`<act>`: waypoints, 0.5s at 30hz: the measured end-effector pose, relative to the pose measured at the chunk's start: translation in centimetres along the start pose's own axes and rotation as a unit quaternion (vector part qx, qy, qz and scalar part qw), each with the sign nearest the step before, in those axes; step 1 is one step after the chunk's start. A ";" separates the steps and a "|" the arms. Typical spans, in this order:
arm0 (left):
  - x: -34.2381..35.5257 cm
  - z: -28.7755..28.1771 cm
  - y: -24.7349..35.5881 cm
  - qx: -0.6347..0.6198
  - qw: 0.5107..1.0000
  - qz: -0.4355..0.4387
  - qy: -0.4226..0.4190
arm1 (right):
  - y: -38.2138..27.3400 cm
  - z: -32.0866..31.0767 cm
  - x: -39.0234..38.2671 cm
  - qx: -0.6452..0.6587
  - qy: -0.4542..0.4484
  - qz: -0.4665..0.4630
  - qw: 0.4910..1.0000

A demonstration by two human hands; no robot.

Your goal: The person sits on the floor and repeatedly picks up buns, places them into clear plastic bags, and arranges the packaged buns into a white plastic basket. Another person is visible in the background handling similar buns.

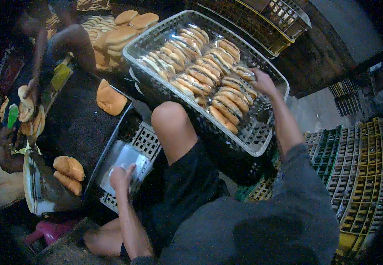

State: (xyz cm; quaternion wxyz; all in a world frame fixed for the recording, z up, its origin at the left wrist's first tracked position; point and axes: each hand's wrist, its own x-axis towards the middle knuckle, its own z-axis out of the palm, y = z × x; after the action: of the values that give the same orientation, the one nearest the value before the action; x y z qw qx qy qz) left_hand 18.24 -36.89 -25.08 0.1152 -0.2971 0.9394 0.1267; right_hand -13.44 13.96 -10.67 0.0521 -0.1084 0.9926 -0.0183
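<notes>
My right hand (263, 82) grips a bagged filled bun (243, 73) at the right side of a large grey plastic crate (278, 86) holding several rows of similar bagged buns (227, 106). Below, at the lower middle, my left hand (121, 176) grips the near end of a stack of clear plastic bags (128, 153) lying in a low perforated basket (143, 134). Just left of that basket is a dark board (87, 119) with a loose bun (111, 98) at its back and two more (68, 173) at its front.
A co-worker's hands and arms (39, 79) are at the left, among buns and a green-handled tool (13, 115). Piled buns (123, 35) stand at the back. Stacked crates (341, 172) fill the right; another (275, 26) is at the top. A purple object (54, 229) lies bottom left.
</notes>
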 end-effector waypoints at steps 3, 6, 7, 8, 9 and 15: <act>0.9 -0.8 -2.0 -0.162 0.974 -0.018 -0.158 | -6.4 -2.4 2.7 -0.023 0.002 0.070 0.997; -1.2 -1.6 -2.4 -0.330 0.938 0.036 -0.103 | -21.6 -5.2 1.0 0.187 0.135 -0.196 0.953; -2.2 -1.7 -2.3 -0.413 0.906 0.058 -0.078 | -25.9 -3.4 0.5 0.257 0.173 -0.318 0.896; -3.8 -2.7 -0.7 -0.428 0.902 0.061 0.000 | -31.6 -3.2 -2.3 0.225 0.007 -0.328 0.917; -5.4 -4.5 0.8 -0.450 0.888 0.078 0.052 | -35.8 -3.5 -4.5 0.143 -0.161 -0.406 0.888; -5.6 -5.5 -3.0 -0.684 0.720 0.008 0.117 | -48.6 3.5 -14.1 0.568 -0.064 -0.411 0.710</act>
State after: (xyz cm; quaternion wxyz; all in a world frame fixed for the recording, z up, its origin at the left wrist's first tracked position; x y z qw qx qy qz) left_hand 23.63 -38.00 -18.75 -0.2317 -0.2997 0.6056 0.6998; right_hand 11.02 -30.51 -10.40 0.1547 -0.4562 0.6465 -0.5917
